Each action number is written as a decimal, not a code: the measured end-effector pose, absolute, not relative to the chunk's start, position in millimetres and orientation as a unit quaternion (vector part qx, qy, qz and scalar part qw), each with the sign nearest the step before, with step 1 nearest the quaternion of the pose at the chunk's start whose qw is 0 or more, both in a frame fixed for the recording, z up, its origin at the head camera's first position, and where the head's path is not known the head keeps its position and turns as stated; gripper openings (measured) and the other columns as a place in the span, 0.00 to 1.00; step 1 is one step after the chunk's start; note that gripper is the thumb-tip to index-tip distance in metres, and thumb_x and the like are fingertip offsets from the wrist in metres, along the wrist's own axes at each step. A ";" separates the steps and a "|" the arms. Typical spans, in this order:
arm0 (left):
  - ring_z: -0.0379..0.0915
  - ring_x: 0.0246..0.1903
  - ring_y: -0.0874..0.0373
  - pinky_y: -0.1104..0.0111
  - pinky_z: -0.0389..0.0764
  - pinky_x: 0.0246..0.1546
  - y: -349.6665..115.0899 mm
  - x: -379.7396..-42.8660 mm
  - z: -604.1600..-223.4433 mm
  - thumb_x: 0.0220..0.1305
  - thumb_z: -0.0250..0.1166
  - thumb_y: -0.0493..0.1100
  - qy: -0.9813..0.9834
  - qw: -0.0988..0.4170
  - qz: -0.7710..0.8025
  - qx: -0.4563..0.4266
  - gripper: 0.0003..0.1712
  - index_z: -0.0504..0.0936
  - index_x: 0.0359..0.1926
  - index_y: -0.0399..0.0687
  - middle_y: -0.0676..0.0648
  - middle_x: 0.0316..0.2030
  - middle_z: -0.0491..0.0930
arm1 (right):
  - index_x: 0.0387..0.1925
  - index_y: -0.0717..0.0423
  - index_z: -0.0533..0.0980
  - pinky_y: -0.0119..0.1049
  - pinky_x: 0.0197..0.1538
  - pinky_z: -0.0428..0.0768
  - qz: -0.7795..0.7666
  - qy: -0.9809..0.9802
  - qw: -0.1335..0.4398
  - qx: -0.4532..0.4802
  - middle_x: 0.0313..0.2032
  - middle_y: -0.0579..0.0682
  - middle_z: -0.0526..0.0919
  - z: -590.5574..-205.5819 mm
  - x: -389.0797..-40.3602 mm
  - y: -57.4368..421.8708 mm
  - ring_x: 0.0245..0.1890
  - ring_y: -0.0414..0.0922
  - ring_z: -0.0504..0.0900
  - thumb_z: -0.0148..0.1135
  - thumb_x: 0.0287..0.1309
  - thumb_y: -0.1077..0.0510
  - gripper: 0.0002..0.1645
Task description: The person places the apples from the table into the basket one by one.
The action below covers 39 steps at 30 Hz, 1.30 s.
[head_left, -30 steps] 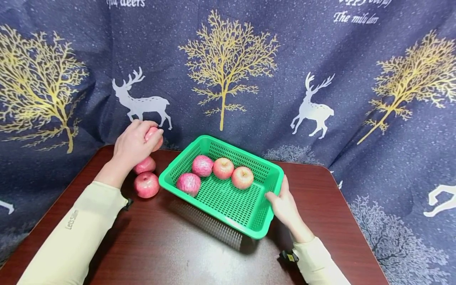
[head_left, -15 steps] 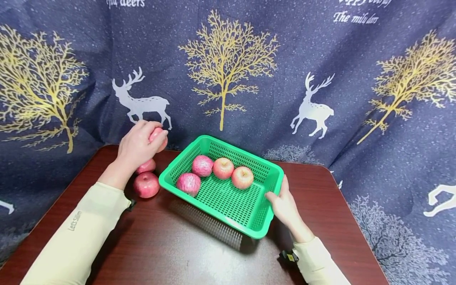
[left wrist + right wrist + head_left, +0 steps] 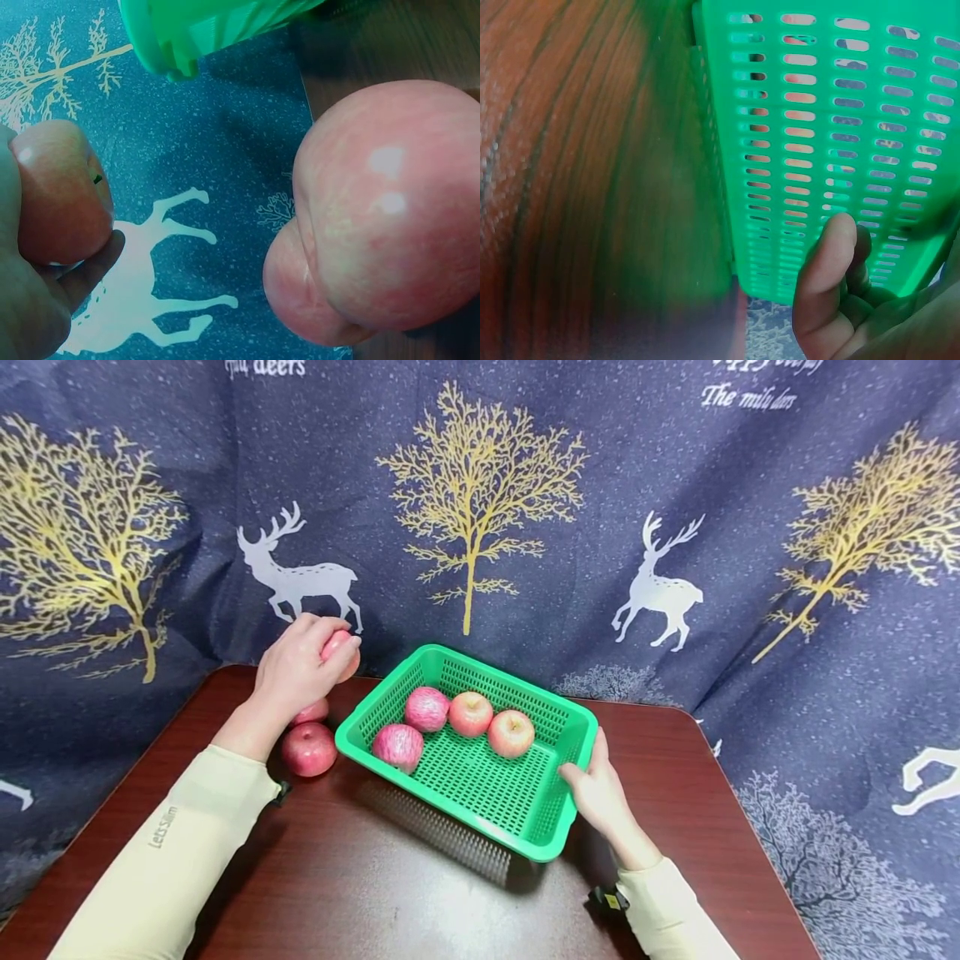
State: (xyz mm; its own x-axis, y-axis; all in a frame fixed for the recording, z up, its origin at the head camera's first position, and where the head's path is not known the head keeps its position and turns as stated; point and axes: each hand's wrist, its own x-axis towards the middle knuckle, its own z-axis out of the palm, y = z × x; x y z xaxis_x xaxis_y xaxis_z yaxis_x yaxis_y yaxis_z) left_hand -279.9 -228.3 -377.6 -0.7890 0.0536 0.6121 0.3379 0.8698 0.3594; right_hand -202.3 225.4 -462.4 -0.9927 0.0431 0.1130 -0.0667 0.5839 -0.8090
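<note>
My left hand point(image 3: 296, 667) grips a red apple point(image 3: 344, 658) above the table's far left part, left of the green basket. In the left wrist view this apple point(image 3: 64, 191) shows its stem, with the thumb curled against it. Just below the hand, two more red apples point(image 3: 309, 749) rest on the table, the farther one partly hidden by the hand. At the basket's right end, my right hand point(image 3: 606, 797) holds the green plastic basket point(image 3: 450, 812), its thumb over the rim. Several apples point(image 3: 470, 715) lie inside the basket, mostly along its left and far sides.
The dark brown wooden table point(image 3: 360, 877) has its far edge against a blue cloth backdrop point(image 3: 525, 593) printed with trees and deer. The basket takes up the table's middle. Black wrist devices point(image 3: 607, 900) sit at both sleeves.
My left hand has moved a little to the right with the apple, toward the basket, covering more of the farther loose apple. The right hand and basket stay in place.
</note>
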 end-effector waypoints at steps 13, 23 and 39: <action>0.72 0.45 0.52 0.50 0.75 0.37 -221.1 -278.7 -376.4 0.67 0.55 0.66 -0.914 0.311 -0.229 -0.122 0.24 0.79 0.52 0.58 0.50 0.47 0.74 | 0.78 0.48 0.35 0.46 0.47 0.78 0.448 -0.892 0.054 0.001 0.55 0.64 0.75 -462.6 -201.9 226.8 0.48 0.53 0.79 0.58 0.57 0.57 0.57; 0.71 0.47 0.54 0.51 0.74 0.39 -216.1 -274.9 -377.8 0.68 0.53 0.66 -0.915 0.301 -0.236 -0.127 0.24 0.78 0.53 0.60 0.52 0.48 0.74 | 0.78 0.48 0.36 0.45 0.44 0.79 0.452 -0.890 0.053 0.003 0.54 0.63 0.76 -461.7 -201.6 226.1 0.46 0.52 0.79 0.58 0.57 0.56 0.55; 0.71 0.47 0.55 0.51 0.76 0.38 -205.5 -270.9 -383.8 0.67 0.55 0.66 -0.911 0.301 -0.241 -0.146 0.23 0.79 0.54 0.61 0.52 0.49 0.74 | 0.78 0.48 0.38 0.46 0.45 0.79 0.445 -0.894 0.059 0.003 0.52 0.63 0.77 -461.9 -201.0 226.5 0.47 0.53 0.79 0.58 0.56 0.57 0.55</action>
State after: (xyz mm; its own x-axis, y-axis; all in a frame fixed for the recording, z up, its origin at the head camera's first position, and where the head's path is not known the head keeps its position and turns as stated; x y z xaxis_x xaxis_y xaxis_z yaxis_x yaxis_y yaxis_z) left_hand -270.9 -205.5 -383.8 -0.7757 0.1217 0.6193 0.4119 0.8410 0.3507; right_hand -201.0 226.5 -461.9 -0.9929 0.0480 0.1085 -0.0577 0.6039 -0.7950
